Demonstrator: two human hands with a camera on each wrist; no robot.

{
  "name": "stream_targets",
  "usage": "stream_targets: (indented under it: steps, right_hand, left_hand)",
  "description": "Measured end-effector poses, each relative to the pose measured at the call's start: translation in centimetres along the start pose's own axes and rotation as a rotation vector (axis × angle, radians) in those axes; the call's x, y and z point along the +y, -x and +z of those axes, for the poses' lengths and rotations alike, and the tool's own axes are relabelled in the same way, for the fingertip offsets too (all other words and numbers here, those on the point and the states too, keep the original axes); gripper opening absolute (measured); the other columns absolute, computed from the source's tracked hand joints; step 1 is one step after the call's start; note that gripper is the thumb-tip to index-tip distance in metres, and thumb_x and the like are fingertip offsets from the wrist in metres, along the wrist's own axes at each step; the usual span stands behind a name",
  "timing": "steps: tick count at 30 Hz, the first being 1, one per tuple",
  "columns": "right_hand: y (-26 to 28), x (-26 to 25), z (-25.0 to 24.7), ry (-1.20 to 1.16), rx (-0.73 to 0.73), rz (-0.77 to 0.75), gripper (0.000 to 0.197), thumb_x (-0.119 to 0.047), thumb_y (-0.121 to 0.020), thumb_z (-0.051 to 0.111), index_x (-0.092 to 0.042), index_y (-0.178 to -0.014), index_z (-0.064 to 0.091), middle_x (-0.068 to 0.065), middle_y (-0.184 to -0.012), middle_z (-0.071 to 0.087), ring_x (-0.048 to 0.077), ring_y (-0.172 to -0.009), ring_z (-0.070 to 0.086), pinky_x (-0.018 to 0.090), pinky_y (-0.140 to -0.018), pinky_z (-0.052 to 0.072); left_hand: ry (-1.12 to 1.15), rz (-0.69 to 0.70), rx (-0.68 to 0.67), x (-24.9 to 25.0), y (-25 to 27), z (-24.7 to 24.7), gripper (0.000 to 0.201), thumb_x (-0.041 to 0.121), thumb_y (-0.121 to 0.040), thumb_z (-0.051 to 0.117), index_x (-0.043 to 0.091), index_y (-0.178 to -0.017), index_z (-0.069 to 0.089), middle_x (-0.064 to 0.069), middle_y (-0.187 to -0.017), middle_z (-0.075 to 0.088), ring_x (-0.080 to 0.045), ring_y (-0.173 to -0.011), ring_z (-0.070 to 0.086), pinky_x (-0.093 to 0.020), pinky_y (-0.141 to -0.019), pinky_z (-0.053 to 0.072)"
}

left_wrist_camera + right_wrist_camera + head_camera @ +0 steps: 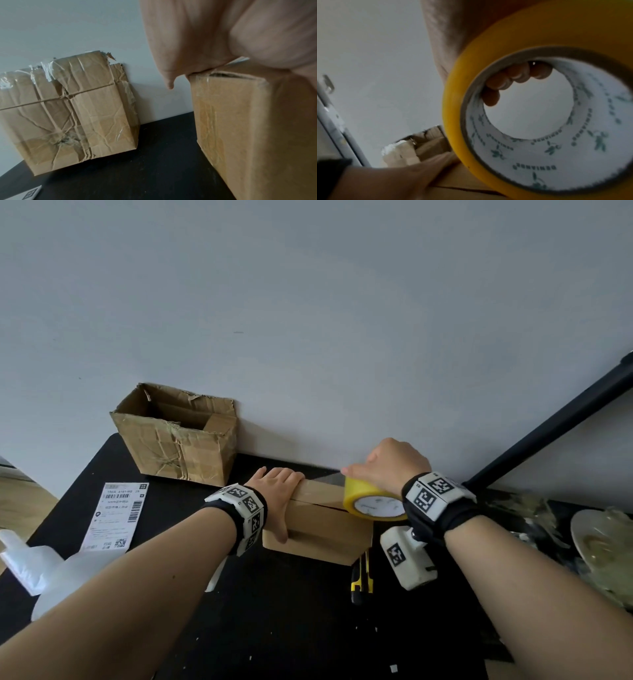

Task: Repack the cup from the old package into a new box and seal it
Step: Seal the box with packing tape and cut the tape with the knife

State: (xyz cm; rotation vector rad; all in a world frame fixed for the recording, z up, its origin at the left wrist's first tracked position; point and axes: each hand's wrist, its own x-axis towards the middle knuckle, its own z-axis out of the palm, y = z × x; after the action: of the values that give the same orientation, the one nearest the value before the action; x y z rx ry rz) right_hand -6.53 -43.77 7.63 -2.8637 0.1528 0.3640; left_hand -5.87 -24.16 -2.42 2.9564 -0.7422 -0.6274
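Observation:
The new brown box [318,529] stands on the black table [274,628] with its top flaps down and a seam across the top. My left hand [277,491] grips its left end, fingers over the top and thumb down the front face; the left wrist view shows the palm [188,33] pressing on the box [257,128]. My right hand [387,463] holds a yellow tape roll [373,501] on the box's right top end. Its fingertips [513,78] hook into the roll's [453,108] core. The torn old package [178,436] stands open at the back left. No cup is visible.
A shipping label [114,517] and clear plastic packing [41,570] lie at the left. A yellow-black utility knife [361,580] lies just in front of the box. A plate [596,539] amid crumpled plastic sits at the right, under a slanted black pole [548,426]. The wall is close behind.

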Motion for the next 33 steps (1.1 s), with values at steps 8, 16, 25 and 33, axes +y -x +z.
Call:
stream_targets:
  steps: [8, 16, 25, 33]
  right_hand:
    - [0.0, 0.6, 0.1, 0.013, -0.041, 0.058, 0.055, -0.061, -0.073, 0.066, -0.021, -0.053, 0.034, -0.005, -0.053, 0.037, 0.017, -0.051, 0.040, 0.027, -0.049, 0.026]
    - [0.1, 0.0, -0.1, 0.271, -0.095, 0.077, 0.037, -0.053, -0.074, 0.065, -0.020, -0.070, 0.048, -0.003, -0.072, 0.054, 0.018, -0.065, 0.053, 0.023, -0.054, 0.034]
    - [-0.3, -0.1, 0.7, 0.331, -0.142, 0.117, 0.029, -0.044, -0.076, 0.065, -0.020, -0.072, 0.049, -0.002, -0.073, 0.054, 0.020, -0.070, 0.054, 0.025, -0.061, 0.038]
    - [-0.2, 0.2, 1.0, 0.325, -0.105, 0.089, 0.026, -0.041, -0.080, 0.063, -0.020, -0.075, 0.048, -0.002, -0.081, 0.058, 0.021, -0.076, 0.052, 0.026, -0.068, 0.040]
  left_hand:
    - [0.003, -0.007, -0.011, 0.1, -0.1, 0.0, 0.118, 0.053, -0.056, 0.078, 0.023, -0.147, 0.009, 0.006, -0.146, 0.023, -0.017, -0.139, 0.019, -0.042, -0.118, 0.012]
    - [0.001, -0.010, -0.010, 0.1, -0.1, 0.0, 0.118, 0.052, -0.056, 0.078, 0.024, -0.147, 0.009, 0.006, -0.146, 0.022, -0.017, -0.139, 0.018, -0.046, -0.117, 0.012]
    - [-0.034, -0.042, -0.068, 0.6, 0.0, -0.5, 0.121, 0.052, -0.059, 0.077, 0.023, -0.149, 0.001, 0.004, -0.151, 0.015, -0.019, -0.143, 0.009, -0.054, -0.116, 0.005]
    - [-0.122, 0.134, -0.010, 6.8, -1.9, -0.3, 0.129, 0.065, -0.063, 0.070, 0.011, -0.150, -0.008, -0.004, -0.159, 0.001, -0.021, -0.146, -0.004, -0.051, -0.116, -0.008]
